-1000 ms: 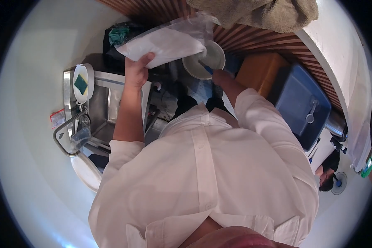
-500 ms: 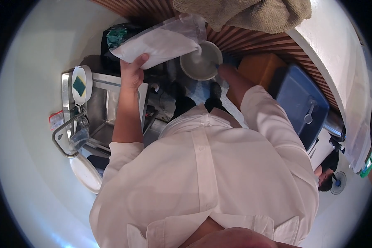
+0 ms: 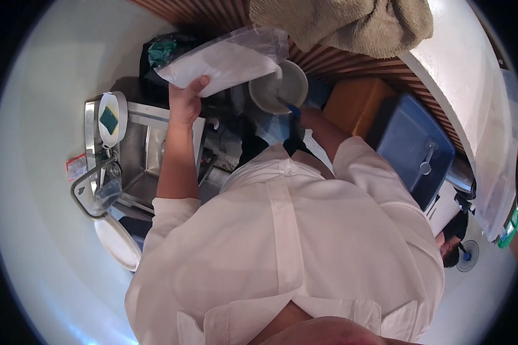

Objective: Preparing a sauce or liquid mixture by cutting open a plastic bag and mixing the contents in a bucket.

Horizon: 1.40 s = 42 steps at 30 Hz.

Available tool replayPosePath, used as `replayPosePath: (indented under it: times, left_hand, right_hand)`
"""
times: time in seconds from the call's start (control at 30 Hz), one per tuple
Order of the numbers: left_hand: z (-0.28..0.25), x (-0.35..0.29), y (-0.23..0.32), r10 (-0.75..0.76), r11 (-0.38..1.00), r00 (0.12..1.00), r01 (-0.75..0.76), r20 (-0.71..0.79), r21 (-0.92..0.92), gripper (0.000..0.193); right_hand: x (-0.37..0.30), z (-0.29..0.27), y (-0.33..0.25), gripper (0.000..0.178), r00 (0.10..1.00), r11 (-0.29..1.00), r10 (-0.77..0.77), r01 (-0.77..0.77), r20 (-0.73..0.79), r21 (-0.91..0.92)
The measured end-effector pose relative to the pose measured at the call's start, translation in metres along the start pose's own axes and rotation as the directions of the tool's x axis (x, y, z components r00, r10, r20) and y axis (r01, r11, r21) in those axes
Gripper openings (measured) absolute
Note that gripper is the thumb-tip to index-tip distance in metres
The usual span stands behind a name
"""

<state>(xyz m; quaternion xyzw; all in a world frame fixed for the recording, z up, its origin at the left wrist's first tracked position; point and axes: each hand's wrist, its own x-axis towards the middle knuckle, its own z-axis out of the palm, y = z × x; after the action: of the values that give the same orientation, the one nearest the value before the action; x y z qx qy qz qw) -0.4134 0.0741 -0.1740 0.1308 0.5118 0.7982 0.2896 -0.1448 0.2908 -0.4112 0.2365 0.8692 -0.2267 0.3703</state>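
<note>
My left hand [image 3: 185, 102] grips a clear plastic bag [image 3: 227, 63] filled with white powder, thumb on top. The bag tilts to the right, and powder falls from its open end into a round whitish bucket [image 3: 306, 86] standing low near my feet. My right hand [image 3: 312, 118] is closed round the blue handle [image 3: 294, 110] of a stirring tool at the bucket's near right edge. The tool's lower end reaches into the bucket; its shape is too blurred to tell. Greyish contents show inside.
A steel sink [image 3: 141, 167] with a curved tap [image 3: 77, 198] stands on the left; beside it a white dish [image 3: 118, 135] holds a green-yellow sponge [image 3: 108, 119]. To the right are an orange box [image 3: 357, 103] and a blue bin [image 3: 406, 138]. A brown towel [image 3: 345, 26] hangs ahead. Another person [image 3: 453, 241] appears far right.
My right hand has moved slightly down toward me, bringing the blue handle across the bucket's near edge. The bag stays tilted, with powder still pouring from it.
</note>
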Motion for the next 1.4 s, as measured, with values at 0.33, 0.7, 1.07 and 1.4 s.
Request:
replayPosePath:
  times: [0.33, 0.7, 1.07, 1.4]
  left_hand:
    - [-0.001, -0.001, -0.001, 0.003, 1.0, 1.0, -0.003, -0.019, 0.007, 0.063]
    - [-0.002, 0.0, -0.002, -0.036, 0.999, 0.999, 0.036, 0.006, -0.003, 0.059]
    - [0.002, 0.002, 0.0, -0.007, 1.0, 1.0, 0.007, 0.028, 0.003, 0.061]
    - [0.005, -0.001, -0.003, -0.022, 1.0, 0.999, 0.022, 0.028, -0.007, 0.062]
  right_hand:
    - [0.01, -0.022, 0.019, 0.031, 0.978, 0.985, 0.129, -0.108, -0.161, 0.13]
    - [0.019, -0.021, -0.012, 0.031, 0.998, 0.998, 0.059, -0.058, -0.026, 0.009]
    - [0.022, -0.015, 0.047, 0.032, 1.0, 1.0, 0.008, -0.009, -0.009, -0.008]
    - [0.025, -0.041, -0.032, 0.028, 0.997, 0.995, 0.07, -0.071, -0.021, -0.069]
